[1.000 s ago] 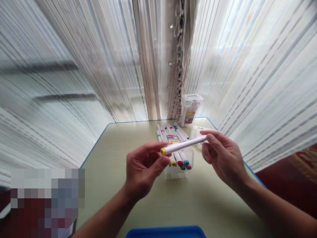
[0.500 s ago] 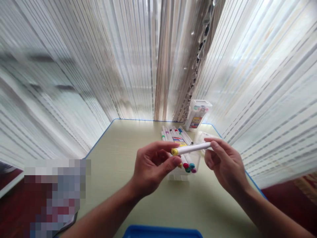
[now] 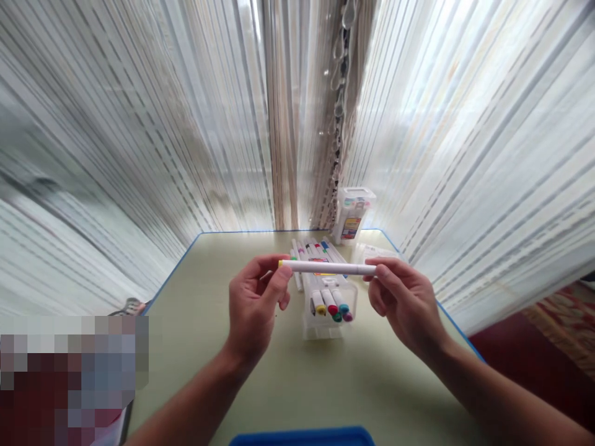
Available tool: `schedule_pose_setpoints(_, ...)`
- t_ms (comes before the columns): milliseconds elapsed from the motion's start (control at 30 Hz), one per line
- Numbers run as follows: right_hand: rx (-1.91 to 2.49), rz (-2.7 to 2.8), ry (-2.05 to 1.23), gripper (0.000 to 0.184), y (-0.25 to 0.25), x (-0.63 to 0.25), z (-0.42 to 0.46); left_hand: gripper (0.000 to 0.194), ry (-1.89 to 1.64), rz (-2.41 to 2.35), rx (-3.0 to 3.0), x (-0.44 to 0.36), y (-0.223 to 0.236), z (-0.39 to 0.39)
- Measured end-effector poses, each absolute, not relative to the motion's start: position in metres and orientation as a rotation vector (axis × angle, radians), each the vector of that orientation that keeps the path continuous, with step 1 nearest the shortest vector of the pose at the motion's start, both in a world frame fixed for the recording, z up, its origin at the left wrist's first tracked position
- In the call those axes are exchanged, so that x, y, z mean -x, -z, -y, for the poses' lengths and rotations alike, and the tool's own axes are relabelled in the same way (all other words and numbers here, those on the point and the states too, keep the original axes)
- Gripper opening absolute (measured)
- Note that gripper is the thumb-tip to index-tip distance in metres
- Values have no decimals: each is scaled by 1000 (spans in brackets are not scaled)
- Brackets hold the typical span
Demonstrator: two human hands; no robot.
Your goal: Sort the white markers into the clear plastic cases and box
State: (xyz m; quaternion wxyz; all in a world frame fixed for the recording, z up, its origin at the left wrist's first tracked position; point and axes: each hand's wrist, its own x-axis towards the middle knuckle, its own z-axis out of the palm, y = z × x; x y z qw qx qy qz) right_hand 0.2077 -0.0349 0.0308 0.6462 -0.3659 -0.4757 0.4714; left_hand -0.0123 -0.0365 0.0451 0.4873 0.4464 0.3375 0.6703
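Observation:
A white marker with a yellow end lies level between my two hands, held above the table. My left hand pinches its yellow end between thumb and fingers. At the other end, my right hand grips the marker with thumb and forefinger, the other fingers curled. Just below and behind it, a clear plastic case lies on its side with several markers inside, their yellow, red, teal, green and purple ends facing me. More white markers lie loose behind the case, partly hidden by the held one.
Upright at the back stands another clear marker case. A clear plastic piece lies behind my right hand. The pale green table has a blue edge, and a blue object shows at the near edge. String curtains hang beyond.
My left hand has moved left and now pinches the marker's yellow end, where before its fingers were spread around it. The marker has turned more level. The view has shifted slightly.

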Motion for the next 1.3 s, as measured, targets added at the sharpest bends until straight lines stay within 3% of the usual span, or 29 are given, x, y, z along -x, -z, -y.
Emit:
schedule_pose_setpoints(333, 679, 1299, -1088, 19, -29, -214, 49, 20, -1581, -827, -640, 12, -53, 24)
schedule_pose_setpoints(533, 633, 1277, -1098, 17, -26, -215, 45, 10, -1468, -807, -363, 14, -61, 23)
schedule_pose_setpoints(900, 597, 1322, -1077, 18, -31, -213, 47, 5, -1451, -862, -343, 11, -63, 27)
schedule_pose_setpoints(1067, 573, 1388, -1053, 27, -30, -215, 50, 20, -1502, -833, -578, 9, -57, 31)
schedule_pose_setpoints(1300, 617, 1420, -1016, 24, -34, -213, 51, 27, -1498, -810, -629, 9, -56, 32)
